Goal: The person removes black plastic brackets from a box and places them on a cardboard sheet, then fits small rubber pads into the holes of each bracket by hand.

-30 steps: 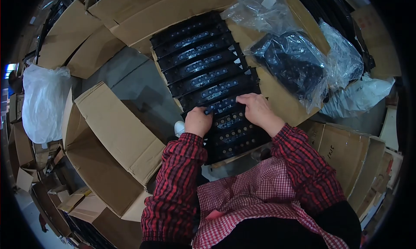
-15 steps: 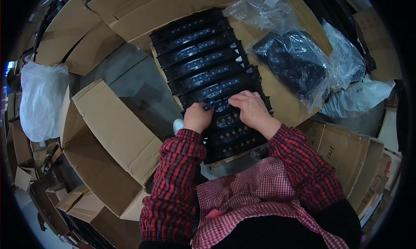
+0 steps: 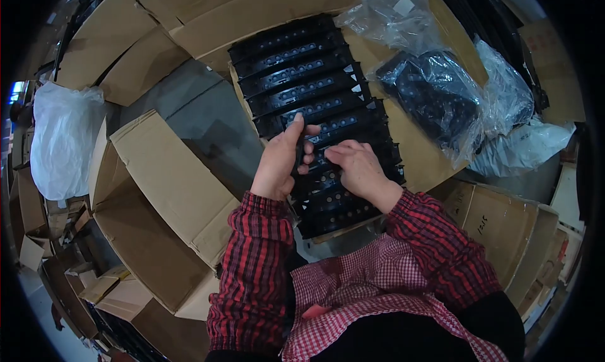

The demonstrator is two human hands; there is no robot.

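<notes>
Several black plastic strips [image 3: 296, 81] with rows of small round studs lie overlapping in a column on cardboard. My left hand [image 3: 283, 157] is over the strips' left side, thumb or forefinger pointing up and the other fingers curled around something dark and narrow that I cannot make out. To its right, my right hand [image 3: 364, 173] rests on the lower strips, fingertips drawn together over one of them. Whatever lies between those fingertips is hidden. The lower strips show paler round spots in their rows.
A clear plastic bag [image 3: 435, 97] holding black parts lies right of the strips. Left stands an open cardboard box [image 3: 170, 179], with a white plastic bag [image 3: 66, 141] beyond it. Another carton [image 3: 504, 229] is at the lower right.
My left hand has risen and turned, its fingers curling with one digit now pointing up. My right hand has shifted slightly left and down. The whole view has moved a little.
</notes>
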